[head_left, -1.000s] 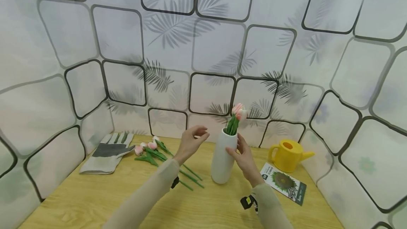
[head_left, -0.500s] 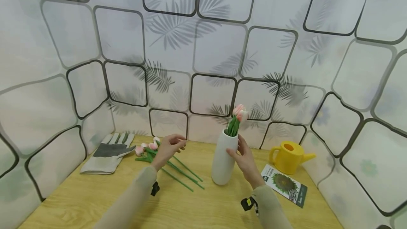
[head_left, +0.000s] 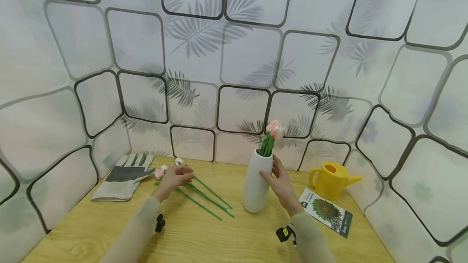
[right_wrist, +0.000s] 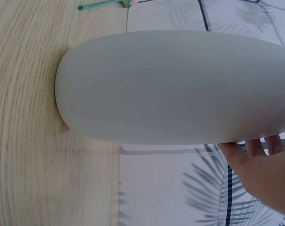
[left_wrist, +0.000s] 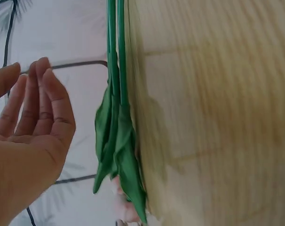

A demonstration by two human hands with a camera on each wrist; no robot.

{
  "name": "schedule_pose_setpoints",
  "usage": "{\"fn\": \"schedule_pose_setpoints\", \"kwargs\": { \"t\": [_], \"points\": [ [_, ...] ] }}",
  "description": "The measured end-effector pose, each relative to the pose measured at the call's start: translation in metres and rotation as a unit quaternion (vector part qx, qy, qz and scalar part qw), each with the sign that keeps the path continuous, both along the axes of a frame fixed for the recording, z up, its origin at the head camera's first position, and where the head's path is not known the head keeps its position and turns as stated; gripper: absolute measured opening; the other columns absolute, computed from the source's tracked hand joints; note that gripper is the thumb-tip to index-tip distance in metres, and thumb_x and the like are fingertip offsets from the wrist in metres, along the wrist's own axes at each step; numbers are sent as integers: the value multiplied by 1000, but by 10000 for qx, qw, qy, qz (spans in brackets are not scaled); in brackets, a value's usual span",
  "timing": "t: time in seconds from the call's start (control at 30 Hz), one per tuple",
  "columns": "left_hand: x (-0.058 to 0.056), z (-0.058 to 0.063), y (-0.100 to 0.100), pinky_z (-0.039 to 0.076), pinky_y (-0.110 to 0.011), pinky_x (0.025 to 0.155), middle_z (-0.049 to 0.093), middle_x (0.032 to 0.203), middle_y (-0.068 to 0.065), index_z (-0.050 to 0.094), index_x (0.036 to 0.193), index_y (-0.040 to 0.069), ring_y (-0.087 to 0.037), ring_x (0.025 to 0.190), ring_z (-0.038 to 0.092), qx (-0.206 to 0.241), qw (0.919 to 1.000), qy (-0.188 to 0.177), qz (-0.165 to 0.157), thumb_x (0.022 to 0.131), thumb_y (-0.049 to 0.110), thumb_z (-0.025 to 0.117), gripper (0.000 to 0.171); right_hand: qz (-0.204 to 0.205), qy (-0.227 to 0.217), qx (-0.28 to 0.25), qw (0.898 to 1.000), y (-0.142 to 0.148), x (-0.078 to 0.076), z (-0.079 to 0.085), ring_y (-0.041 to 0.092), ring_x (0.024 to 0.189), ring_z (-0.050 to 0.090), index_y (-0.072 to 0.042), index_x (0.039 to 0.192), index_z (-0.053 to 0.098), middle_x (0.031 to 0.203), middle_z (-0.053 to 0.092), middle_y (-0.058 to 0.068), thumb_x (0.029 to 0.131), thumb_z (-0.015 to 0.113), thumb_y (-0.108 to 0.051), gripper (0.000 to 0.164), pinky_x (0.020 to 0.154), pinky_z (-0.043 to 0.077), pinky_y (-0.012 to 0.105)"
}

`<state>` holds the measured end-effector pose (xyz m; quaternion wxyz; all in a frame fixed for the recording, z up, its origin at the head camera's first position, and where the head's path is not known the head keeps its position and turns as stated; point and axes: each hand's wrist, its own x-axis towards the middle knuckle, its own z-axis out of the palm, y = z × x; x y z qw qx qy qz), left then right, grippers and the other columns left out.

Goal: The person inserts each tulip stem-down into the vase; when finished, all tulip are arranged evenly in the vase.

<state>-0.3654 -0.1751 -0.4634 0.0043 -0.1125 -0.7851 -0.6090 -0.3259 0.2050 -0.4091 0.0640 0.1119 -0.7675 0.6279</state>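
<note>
A tall white vase (head_left: 254, 184) stands upright on the table, with pink and white artificial tulips (head_left: 275, 130) leaning in its mouth. My right hand (head_left: 279, 180) holds the vase's upper right side, thumb in front and fingers behind; the right wrist view shows the fingers (right_wrist: 255, 150) against its wall. Over the loose tulips (head_left: 210, 196) lying left of the vase is my left hand (head_left: 176, 177), hiding part of their blooms and leaves. In the left wrist view its fingers bend loosely with nothing between them, apart from the green stems (left_wrist: 116, 70).
Grey-and-white work gloves (head_left: 124, 177) lie at the back left of the wooden table (head_left: 204, 240). To the right stand a yellow watering can (head_left: 330, 180) and, in front of it, a flat seed packet (head_left: 326, 212) with a sunflower picture. Patterned curtain walls (head_left: 197, 108) enclose the table.
My left hand has moved left and down, away from the vase to the loose tulips. The right hand has stayed on the vase, which has not moved.
</note>
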Motion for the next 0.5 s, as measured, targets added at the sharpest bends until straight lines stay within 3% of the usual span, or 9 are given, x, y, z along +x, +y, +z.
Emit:
{"fn": "schedule_pose_setpoints", "kwargs": {
  "t": [0.23, 0.37, 0.5],
  "points": [
    [1, -7, -19, 60, -44, 81, 67, 106, -25, 52, 129, -14, -29, 92, 70, -164, 9981, -393, -437, 97, 13, 61, 43, -16, -74, 7, 10000, 0, 1, 2, 37, 145, 31, -21, 158, 18, 159, 28, 14, 93, 69, -31, 83, 117, 26, 60],
    [0, -11, -27, 61, -40, 79, 67, 106, -25, 51, 129, -15, -31, 94, 70, -106, 9959, -657, -609, 96, 6, 60, 40, -34, -96, 10, 9999, -1, 0, 3, 37, 145, 30, -21, 158, 18, 159, 28, 14, 93, 69, -31, 83, 117, 26, 60],
    [1, -15, -35, 61, -34, 75, 68, 105, -26, 53, 127, -15, -24, 88, 71, -243, 9941, -806, -687, 95, 4, 60, 37, -33, -109, -20, 9999, -1, 0, 2, 37, 145, 30, -20, 157, 19, 159, 28, 14, 93, 70, -30, 83, 117, 26, 60]
  ]
}}
